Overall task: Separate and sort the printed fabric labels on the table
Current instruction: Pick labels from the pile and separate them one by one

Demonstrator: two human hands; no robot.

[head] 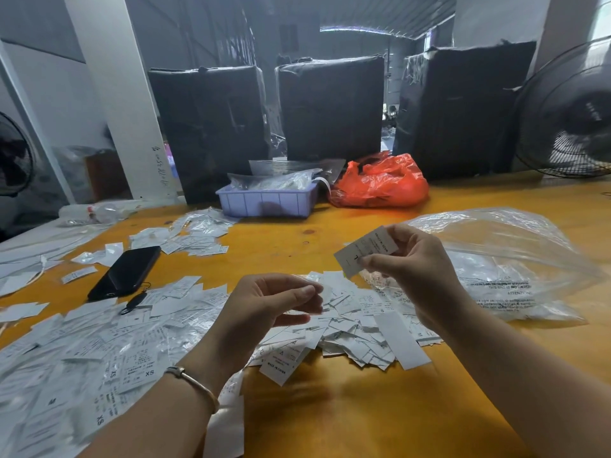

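Fingers (380, 261) of right hand (416, 269) pinch label (365, 251).

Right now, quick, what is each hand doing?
Left hand: fingers curled, seems to pinch something small and clear; cannot tell for sure.
Right hand: holds a white label above the label pile.

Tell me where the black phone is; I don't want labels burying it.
In the head view the black phone lies left of centre on the table, beyond the left hand, among loose labels.

Phone (127, 272) left of label heap (347, 325) — tray (267, 201) behind, bag (509, 259) right
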